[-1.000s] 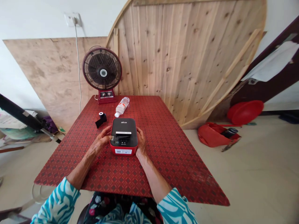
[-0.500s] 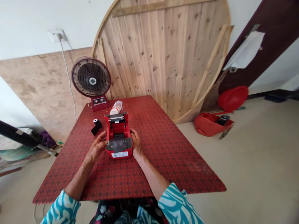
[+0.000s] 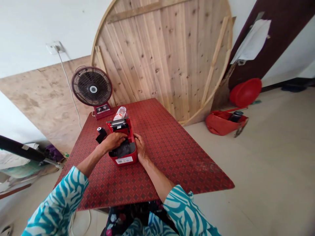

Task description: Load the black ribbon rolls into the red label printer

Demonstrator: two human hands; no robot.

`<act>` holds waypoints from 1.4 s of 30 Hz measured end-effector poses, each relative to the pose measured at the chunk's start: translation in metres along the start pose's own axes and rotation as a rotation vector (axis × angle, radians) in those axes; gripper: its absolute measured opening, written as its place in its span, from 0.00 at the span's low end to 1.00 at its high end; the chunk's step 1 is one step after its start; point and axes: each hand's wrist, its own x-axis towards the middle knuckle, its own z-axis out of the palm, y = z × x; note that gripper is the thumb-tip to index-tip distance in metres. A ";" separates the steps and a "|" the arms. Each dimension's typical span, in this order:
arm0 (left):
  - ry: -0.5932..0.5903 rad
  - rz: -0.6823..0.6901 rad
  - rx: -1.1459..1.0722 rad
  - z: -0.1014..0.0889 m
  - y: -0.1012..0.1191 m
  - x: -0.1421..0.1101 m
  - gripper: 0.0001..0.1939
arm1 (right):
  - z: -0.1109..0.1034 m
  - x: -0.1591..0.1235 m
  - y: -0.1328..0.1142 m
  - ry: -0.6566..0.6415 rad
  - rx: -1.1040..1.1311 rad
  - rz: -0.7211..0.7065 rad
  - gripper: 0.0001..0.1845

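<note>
A small red printer (image 3: 135, 156) stands on the table, its lid (image 3: 118, 124) raised at the back and a white sticker on its front. A dark strip of film (image 3: 123, 150) lies over the front edge of its opening. My left hand (image 3: 113, 141) reaches over the left wall, fingers curled down into the compartment; their tips and anything between them are hidden. My right hand (image 3: 141, 148) is pressed along the printer's right side, fingers closed against it. Left of the raised lid rests a black roll (image 3: 100, 133) with a white core and a loose end.
A clear plastic bottle (image 3: 120, 113) lies behind the printer. A fan (image 3: 92, 88) stands at the back left of the red patterned table (image 3: 172, 164). A round wooden panel (image 3: 159, 62) leans on the wall. Right, on the floor, are a red bag (image 3: 218, 124) and a red basin (image 3: 246, 93).
My left hand has left the printer's left side and moved up and over into its open compartment. My right hand stays on the right side. The whole view has shifted slightly.
</note>
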 end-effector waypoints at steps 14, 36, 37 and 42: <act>-0.047 -0.017 0.052 0.000 -0.010 0.012 0.11 | 0.002 -0.001 -0.007 0.004 0.003 -0.011 0.16; 0.639 -0.228 -0.509 -0.083 -0.073 -0.056 0.28 | -0.003 -0.001 0.000 0.003 0.003 0.073 0.17; 0.625 -0.249 -0.490 -0.083 -0.080 -0.052 0.27 | -0.003 -0.002 -0.001 0.004 0.002 0.080 0.17; 0.523 -0.295 -0.126 -0.070 -0.097 -0.005 0.21 | -0.005 -0.002 -0.006 0.009 -0.036 0.106 0.17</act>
